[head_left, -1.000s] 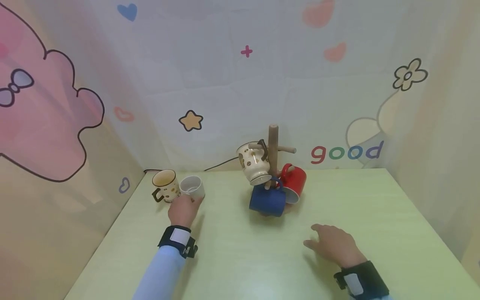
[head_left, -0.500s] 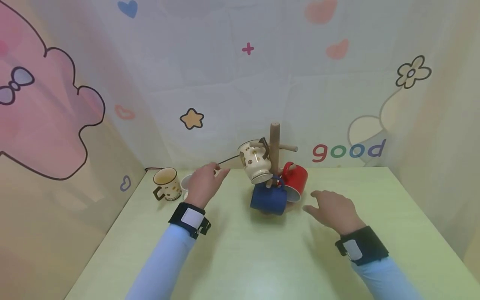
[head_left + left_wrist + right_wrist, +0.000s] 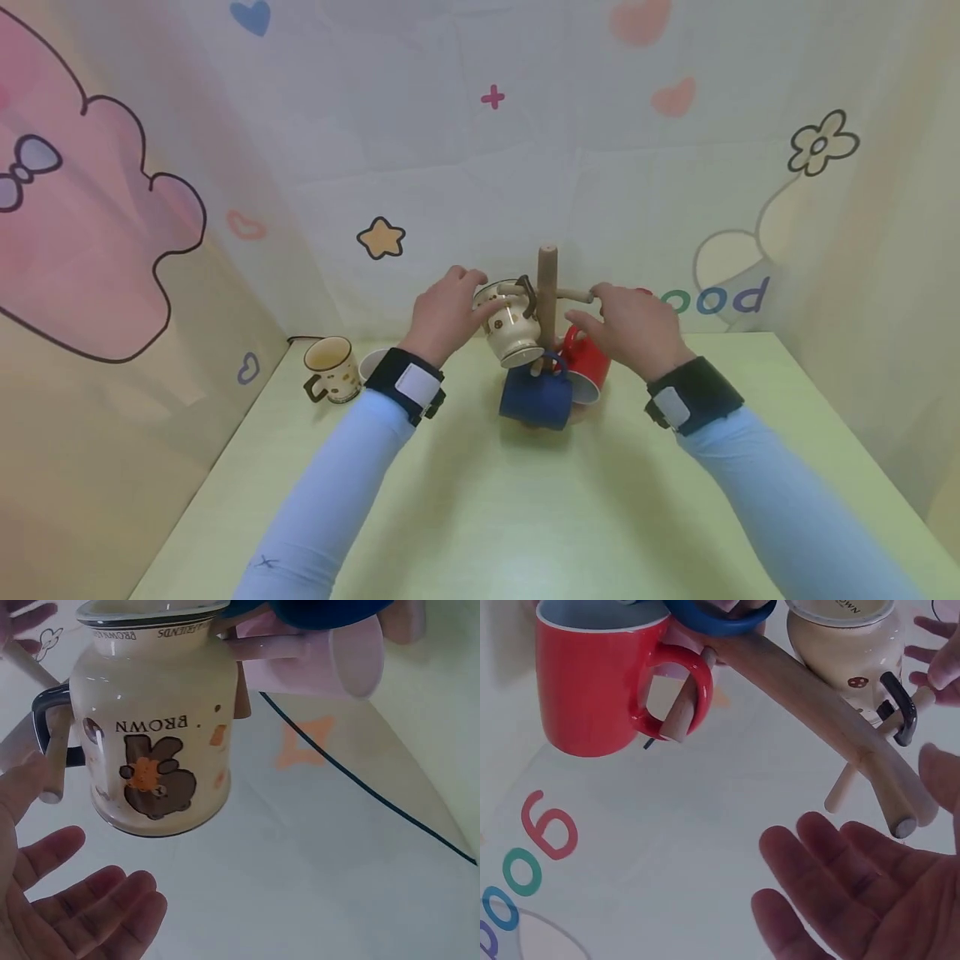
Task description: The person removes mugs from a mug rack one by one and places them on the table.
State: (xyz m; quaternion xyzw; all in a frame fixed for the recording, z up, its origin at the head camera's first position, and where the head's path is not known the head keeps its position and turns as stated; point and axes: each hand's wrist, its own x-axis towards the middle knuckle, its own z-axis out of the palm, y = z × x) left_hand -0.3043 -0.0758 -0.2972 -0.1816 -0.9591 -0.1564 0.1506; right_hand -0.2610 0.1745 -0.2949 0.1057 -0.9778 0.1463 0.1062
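A wooden mug tree stands at the back of the table with mugs hanging on its pegs. On its left peg hangs a cream mug with a bear print, bottom toward the left wrist camera's lower side. My left hand is beside this mug, fingers spread, thumb near the peg's end; whether it touches is unclear. Close to the opposite peg is my right hand, fingers extended and holding nothing. Below hang a red mug and a blue mug. A pink mug shows behind in the left wrist view.
At the table's back left stand another cream mug with a dark handle and a white cup, partly covered by the left wrist. A dark cord runs along the printed backdrop behind the mug tree.
My left hand has left the white cup and moved right and up to the hanging cream mug. My right hand has risen from the table's right side toward the right peg.
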